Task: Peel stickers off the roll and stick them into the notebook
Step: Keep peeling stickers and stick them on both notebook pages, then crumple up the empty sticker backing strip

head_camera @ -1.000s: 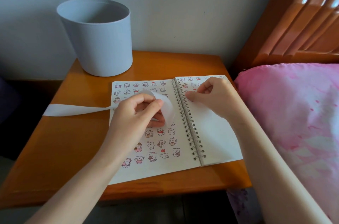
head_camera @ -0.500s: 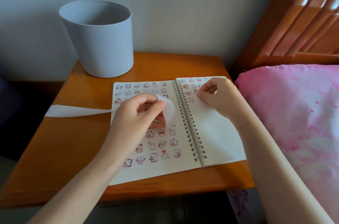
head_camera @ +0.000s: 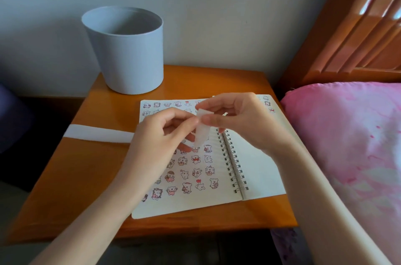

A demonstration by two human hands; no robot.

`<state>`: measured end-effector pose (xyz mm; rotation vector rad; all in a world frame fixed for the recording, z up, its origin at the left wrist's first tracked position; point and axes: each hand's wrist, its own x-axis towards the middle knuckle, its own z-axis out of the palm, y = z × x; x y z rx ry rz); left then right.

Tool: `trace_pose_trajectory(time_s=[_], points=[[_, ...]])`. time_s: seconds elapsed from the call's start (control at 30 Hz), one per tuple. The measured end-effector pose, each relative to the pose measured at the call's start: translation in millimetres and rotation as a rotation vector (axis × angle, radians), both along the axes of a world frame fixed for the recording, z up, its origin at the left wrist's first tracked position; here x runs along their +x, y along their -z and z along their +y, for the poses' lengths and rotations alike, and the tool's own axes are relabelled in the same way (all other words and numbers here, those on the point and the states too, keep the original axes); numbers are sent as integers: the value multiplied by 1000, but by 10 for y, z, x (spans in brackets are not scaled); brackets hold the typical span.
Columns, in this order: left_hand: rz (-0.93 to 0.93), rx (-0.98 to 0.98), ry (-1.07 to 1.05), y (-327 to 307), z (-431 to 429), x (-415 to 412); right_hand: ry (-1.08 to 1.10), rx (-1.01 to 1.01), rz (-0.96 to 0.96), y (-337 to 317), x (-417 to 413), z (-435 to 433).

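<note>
The spiral notebook (head_camera: 260, 178) lies open on the wooden bedside table (head_camera: 76, 178), its left page crowded with small cartoon stickers (head_camera: 196, 172), its right page mostly blank. Above the spiral, the left hand (head_camera: 156, 143) and right hand (head_camera: 243, 121) both pinch the white sticker strip (head_camera: 201, 132), fingers curled on it. The strip's tail trails left across the table. A pink pillow (head_camera: 347, 145) lies to the right, and a grey bin (head_camera: 125, 56) stands at the far left.

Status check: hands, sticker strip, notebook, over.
Left hand and right hand both pinch strip. Strip end held over open notebook. Bin behind, clear.
</note>
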<state>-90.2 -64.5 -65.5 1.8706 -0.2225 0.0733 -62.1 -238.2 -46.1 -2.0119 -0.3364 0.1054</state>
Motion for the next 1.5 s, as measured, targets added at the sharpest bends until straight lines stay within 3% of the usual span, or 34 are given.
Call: trace_pose_trajectory(time_s=[0.17, 0.33, 0.43, 0.67, 0.93, 1.03, 1.3, 1.5], points=[[-189, 404, -149, -57, 274, 42, 134, 31, -132, 10, 57, -85], [-39, 721, -140, -73, 672, 19, 292, -2, -231, 64, 106, -167], [21, 677, -130, -31, 882, -8, 355, -73, -286, 97, 134, -236], [-50, 717, -160, 2, 1198, 59, 415, -140, -319, 98, 114, -243], [-251, 675, -103, -168, 656, 16, 44, -94, -162, 42, -118, 304], [-274, 619, -149, -166, 559, 47, 1, -9, -92, 71, -168, 406], [-263, 450, -79, -205, 426, 41, 132, 86, -186, 102, -137, 381], [2, 465, 45, -215, 774, 5, 393, 42, -262, 130, 44, 27]])
